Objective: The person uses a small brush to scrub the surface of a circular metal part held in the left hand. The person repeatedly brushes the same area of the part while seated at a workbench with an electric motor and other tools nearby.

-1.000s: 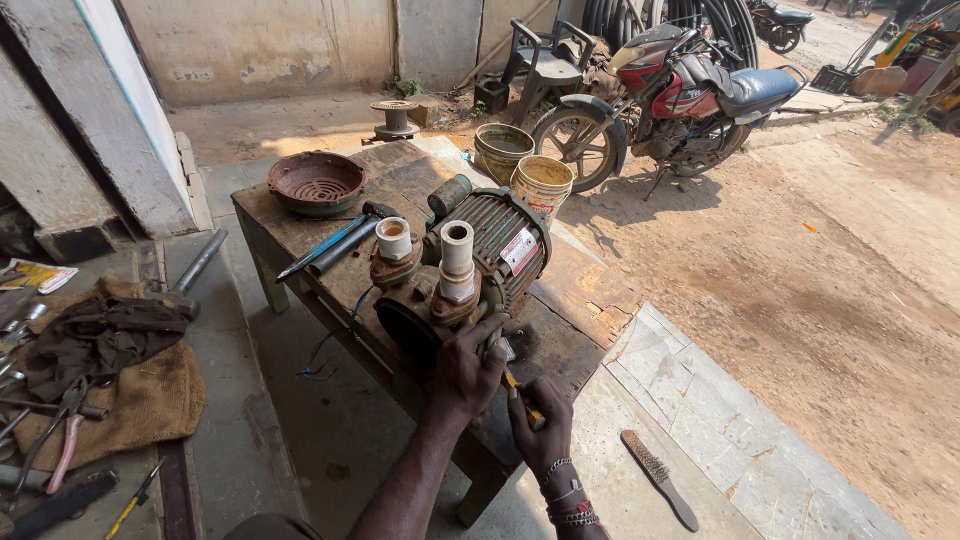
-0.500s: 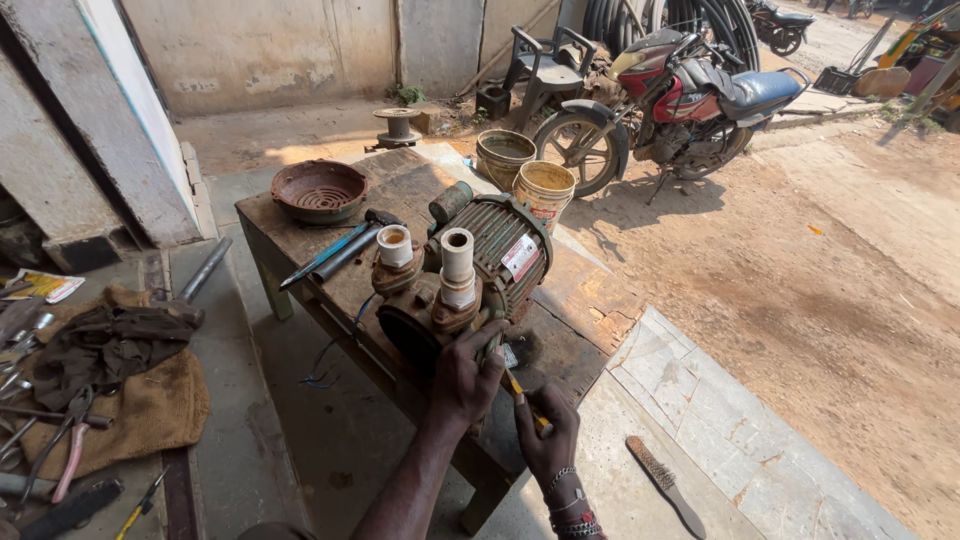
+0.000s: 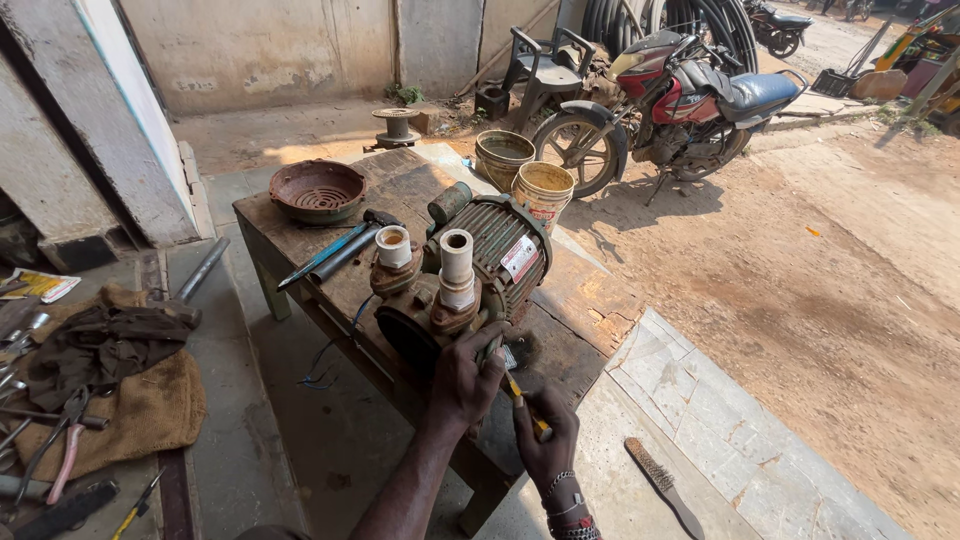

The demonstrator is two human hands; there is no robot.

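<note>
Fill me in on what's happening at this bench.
A person steadies a green water pump motor on a worn wooden table with the left hand. The right hand holds a yellow-handled screwdriver at the pump's base. A hammer and a rusty round cover lie behind it.

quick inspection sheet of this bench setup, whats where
surface: worn wooden bench, stained.
job's things: green pump motor on the bench; yellow-handled tool at its base.
clutter: rusty round pan, blue-handled hammer, two buckets, wire brush on the floor.
grippers: left hand on the pump body; right hand holds the tool.
cables: loose wires hang off the bench edge.
surroundings: red motorcycle, hand tools on sacking.
</note>
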